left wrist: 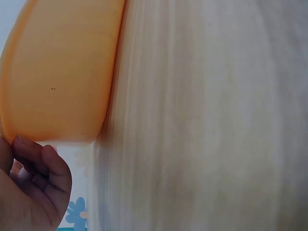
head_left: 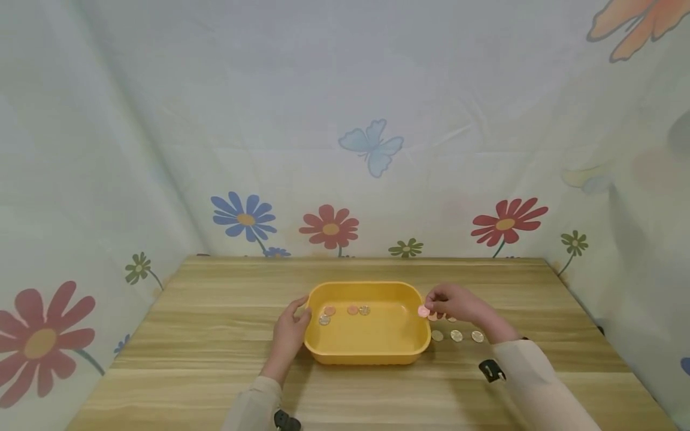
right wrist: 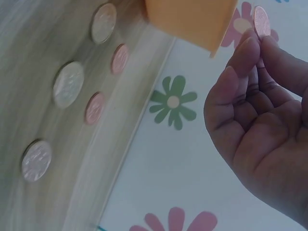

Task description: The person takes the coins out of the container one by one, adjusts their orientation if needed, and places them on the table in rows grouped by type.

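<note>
A yellow plastic basin (head_left: 369, 358) stands on the table, with several copper and silver coins lying at its left and middle; one is a silver coin (head_left: 324, 320). My left hand (head_left: 288, 333) holds the basin's left rim; in the left wrist view its curled fingers (left wrist: 57, 168) meet the basin's edge. Between thumb and forefinger my right hand (head_left: 457, 302) pinches a copper coin (right wrist: 261, 21), just at the basin's right rim. On the table below that hand lie three silver coins (right wrist: 68, 84) and two copper coins (right wrist: 95, 108).
The wooden table (head_left: 215, 311) reaches back to a hanging cloth (head_left: 280, 120) printed with flowers and a butterfly. The same kind of cloth hangs along both sides. Each sleeve carries a small black device (head_left: 492, 370) near the wrist.
</note>
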Available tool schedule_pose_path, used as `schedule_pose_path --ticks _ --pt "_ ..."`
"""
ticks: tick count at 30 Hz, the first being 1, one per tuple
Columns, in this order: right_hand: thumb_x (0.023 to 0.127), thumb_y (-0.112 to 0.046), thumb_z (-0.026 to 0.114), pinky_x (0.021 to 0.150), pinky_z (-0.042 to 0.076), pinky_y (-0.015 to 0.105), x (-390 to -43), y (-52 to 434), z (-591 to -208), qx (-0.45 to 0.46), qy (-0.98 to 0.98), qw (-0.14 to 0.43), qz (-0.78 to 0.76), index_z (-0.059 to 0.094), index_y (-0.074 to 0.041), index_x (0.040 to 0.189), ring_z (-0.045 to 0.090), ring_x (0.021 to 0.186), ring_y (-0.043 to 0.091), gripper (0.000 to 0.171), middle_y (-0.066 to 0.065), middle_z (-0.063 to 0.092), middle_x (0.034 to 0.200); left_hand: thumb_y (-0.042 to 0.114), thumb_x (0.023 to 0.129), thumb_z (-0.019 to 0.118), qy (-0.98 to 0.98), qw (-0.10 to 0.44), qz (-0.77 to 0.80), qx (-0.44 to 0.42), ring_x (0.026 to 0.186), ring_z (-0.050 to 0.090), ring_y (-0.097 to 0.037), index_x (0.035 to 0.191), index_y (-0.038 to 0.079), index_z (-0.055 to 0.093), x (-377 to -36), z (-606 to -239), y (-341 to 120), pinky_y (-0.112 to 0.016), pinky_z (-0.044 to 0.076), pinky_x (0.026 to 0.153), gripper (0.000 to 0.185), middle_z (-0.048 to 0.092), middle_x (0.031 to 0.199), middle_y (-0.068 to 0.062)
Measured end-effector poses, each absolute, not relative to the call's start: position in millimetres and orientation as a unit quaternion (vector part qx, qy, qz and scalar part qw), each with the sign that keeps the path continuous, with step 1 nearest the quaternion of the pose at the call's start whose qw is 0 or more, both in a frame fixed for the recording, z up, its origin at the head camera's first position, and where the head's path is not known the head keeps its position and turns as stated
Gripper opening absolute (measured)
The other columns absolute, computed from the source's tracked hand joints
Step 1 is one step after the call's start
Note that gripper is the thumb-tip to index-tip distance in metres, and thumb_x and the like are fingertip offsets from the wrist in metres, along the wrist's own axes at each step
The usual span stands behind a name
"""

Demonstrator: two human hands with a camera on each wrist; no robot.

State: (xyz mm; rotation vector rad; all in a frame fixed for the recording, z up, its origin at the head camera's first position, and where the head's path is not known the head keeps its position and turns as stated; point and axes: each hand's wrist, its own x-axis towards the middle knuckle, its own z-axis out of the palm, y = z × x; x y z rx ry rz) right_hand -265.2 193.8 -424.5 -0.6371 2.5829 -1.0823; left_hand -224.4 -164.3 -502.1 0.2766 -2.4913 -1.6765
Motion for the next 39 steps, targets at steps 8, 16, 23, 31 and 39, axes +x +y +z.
schedule_pose_path --ticks 8,16,23,31,39 --pt "0.102 -0.009 0.059 0.065 0.052 0.030 -262.3 220.1 -429.3 -0.208 0.893 0.126 -0.378 0.065 0.004 0.095 0.057 0.073 0.017 0.016 0.013 0.066 0.082 0.018 0.104 0.055 -0.823 0.063 -0.557 0.092 0.054 0.054 -0.012 0.146 0.007 0.055 -225.8 -501.4 -164.1 -0.023 0.046 0.050 0.044 0.064 0.071 -0.014" --pt "0.103 -0.007 0.056 0.064 0.051 0.028 -265.0 239.6 -441.3 -0.166 0.898 0.126 -0.388 0.064 0.004 0.096 0.055 0.073 0.016 0.015 0.010 0.064 0.080 0.018 0.105 0.054 -0.825 0.060 -0.555 0.089 0.053 0.051 -0.011 0.147 0.007 0.053 -223.9 -499.6 -165.0 -0.024 0.045 0.050 0.044 0.062 0.068 -0.012" --pt "0.103 -0.005 0.053 0.059 0.044 0.026 -267.6 258.6 -451.1 -0.125 0.901 0.127 -0.397 0.060 0.006 0.098 0.049 0.072 0.016 0.014 0.004 0.057 0.079 0.020 0.106 0.053 -0.826 0.049 -0.553 0.094 0.051 0.045 -0.009 0.149 0.009 0.052 -222.4 -499.7 -163.3 -0.022 0.043 0.049 0.044 0.052 0.062 -0.004" --pt "0.103 -0.002 0.053 0.056 0.038 0.021 -276.3 274.9 -463.4 -0.112 0.897 0.126 -0.409 0.058 0.012 0.097 0.044 0.063 0.010 0.016 -0.002 0.052 0.074 0.019 0.105 0.054 -0.827 0.055 -0.551 0.098 0.054 0.049 -0.010 0.148 0.008 0.053 -223.6 -498.9 -163.4 -0.024 0.045 0.051 0.044 0.060 0.069 -0.010" --pt "0.102 -0.002 0.054 0.059 0.045 0.022 -283.4 284.2 -473.0 -0.069 0.898 0.134 -0.414 0.058 0.013 0.098 0.050 0.068 0.012 0.016 -0.001 0.054 0.074 0.020 0.105 0.054 -0.829 0.052 -0.548 0.097 0.056 0.051 -0.011 0.148 0.008 0.053 -224.3 -498.8 -163.9 -0.024 0.046 0.052 0.044 0.064 0.074 -0.014"
